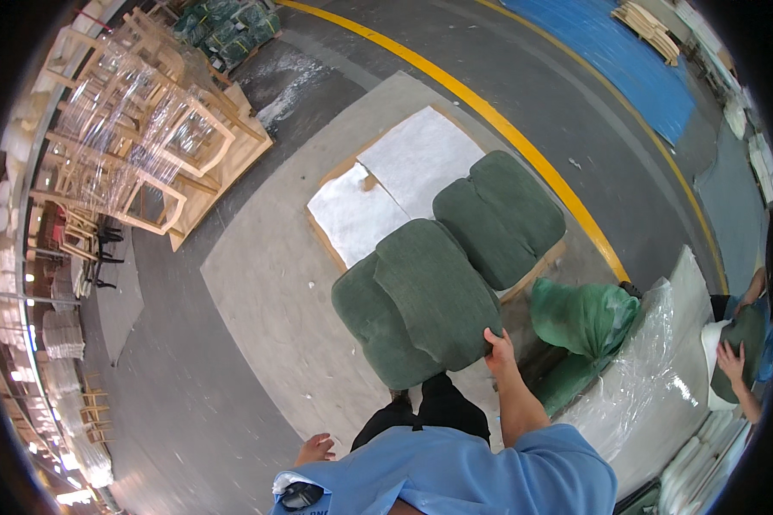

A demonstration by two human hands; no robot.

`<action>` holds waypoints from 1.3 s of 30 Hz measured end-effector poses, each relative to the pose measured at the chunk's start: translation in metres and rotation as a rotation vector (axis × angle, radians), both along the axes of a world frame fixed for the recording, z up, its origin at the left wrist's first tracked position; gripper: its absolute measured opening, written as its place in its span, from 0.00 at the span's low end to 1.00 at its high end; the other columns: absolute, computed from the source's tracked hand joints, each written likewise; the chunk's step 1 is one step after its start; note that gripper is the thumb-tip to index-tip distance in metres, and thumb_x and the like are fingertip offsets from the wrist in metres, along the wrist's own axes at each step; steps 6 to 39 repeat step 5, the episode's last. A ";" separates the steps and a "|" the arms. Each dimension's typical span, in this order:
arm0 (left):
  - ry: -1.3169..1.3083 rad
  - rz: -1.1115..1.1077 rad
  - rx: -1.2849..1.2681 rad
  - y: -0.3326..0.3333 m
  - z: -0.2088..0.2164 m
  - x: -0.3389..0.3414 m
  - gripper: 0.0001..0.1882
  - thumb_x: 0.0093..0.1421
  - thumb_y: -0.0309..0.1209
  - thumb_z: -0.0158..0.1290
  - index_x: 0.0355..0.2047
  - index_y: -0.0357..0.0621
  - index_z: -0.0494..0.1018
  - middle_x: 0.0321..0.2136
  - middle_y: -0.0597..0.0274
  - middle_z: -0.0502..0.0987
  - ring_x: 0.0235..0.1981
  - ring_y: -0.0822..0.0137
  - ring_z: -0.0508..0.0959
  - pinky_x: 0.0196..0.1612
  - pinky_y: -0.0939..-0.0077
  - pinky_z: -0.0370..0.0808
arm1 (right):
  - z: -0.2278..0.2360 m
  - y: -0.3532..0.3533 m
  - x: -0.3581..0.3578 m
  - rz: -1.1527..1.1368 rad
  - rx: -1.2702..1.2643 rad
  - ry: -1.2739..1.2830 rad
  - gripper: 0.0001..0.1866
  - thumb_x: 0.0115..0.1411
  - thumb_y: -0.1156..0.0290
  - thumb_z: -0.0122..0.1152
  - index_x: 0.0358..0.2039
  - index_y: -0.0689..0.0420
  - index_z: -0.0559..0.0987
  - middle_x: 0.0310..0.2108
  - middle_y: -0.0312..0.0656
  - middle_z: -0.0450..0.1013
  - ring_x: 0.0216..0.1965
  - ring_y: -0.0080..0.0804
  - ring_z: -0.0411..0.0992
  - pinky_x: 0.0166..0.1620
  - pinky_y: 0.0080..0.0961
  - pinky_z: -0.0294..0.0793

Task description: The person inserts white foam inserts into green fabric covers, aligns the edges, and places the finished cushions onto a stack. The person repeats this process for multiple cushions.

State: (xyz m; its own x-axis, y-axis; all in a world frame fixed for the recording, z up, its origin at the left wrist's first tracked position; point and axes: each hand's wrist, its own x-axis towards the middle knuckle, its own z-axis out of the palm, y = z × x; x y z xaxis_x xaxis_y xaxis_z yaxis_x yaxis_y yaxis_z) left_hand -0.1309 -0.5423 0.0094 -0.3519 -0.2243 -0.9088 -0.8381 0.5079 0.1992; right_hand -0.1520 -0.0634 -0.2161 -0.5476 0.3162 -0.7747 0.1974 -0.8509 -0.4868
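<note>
My right hand [500,350] grips the near right corner of a dark green seat cushion [442,292], thumb on top and fingers underneath. This cushion overlaps another green cushion [378,330] on its left, and both are in front of my legs. My left hand [315,448] hangs low at my left side, apart from the cushions, with its fingers loosely bent and nothing visible in them. Beyond the front pair, more green cushions [511,219] lie overlapped on white padding sheets [421,159], which rest on brown cardboard [328,236] on the floor.
A green bag [584,313] and clear plastic sheeting [644,378] are on my right. At the far right, a co-worker's hands [732,362] touch a green cushion. Wrapped wooden chair frames [172,142] stand on a pallet at the far left. A yellow floor line [507,129] curves past the padding.
</note>
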 end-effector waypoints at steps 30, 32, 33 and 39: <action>0.164 -0.372 0.099 0.004 -0.001 -0.055 0.32 0.69 0.39 0.57 0.72 0.48 0.64 0.59 0.52 0.77 0.47 0.54 0.85 0.43 0.61 0.83 | 0.002 0.006 -0.003 0.065 0.013 -0.080 0.48 0.59 0.64 0.79 0.75 0.46 0.62 0.67 0.43 0.69 0.68 0.46 0.66 0.68 0.51 0.64; 0.164 -0.372 0.099 0.004 -0.001 -0.055 0.32 0.69 0.39 0.57 0.72 0.48 0.64 0.59 0.52 0.77 0.47 0.54 0.85 0.43 0.61 0.83 | 0.002 0.006 -0.003 0.065 0.013 -0.080 0.48 0.59 0.64 0.79 0.75 0.46 0.62 0.67 0.43 0.69 0.68 0.46 0.66 0.68 0.51 0.64; 0.164 -0.372 0.099 0.004 -0.001 -0.055 0.32 0.69 0.39 0.57 0.72 0.48 0.64 0.59 0.52 0.77 0.47 0.54 0.85 0.43 0.61 0.83 | 0.002 0.006 -0.003 0.065 0.013 -0.080 0.48 0.59 0.64 0.79 0.75 0.46 0.62 0.67 0.43 0.69 0.68 0.46 0.66 0.68 0.51 0.64; 0.164 -0.372 0.099 0.004 -0.001 -0.055 0.32 0.69 0.39 0.57 0.72 0.48 0.64 0.59 0.52 0.77 0.47 0.54 0.85 0.43 0.61 0.83 | 0.002 0.006 -0.003 0.065 0.013 -0.080 0.48 0.59 0.64 0.79 0.75 0.46 0.62 0.67 0.43 0.69 0.68 0.46 0.66 0.68 0.51 0.64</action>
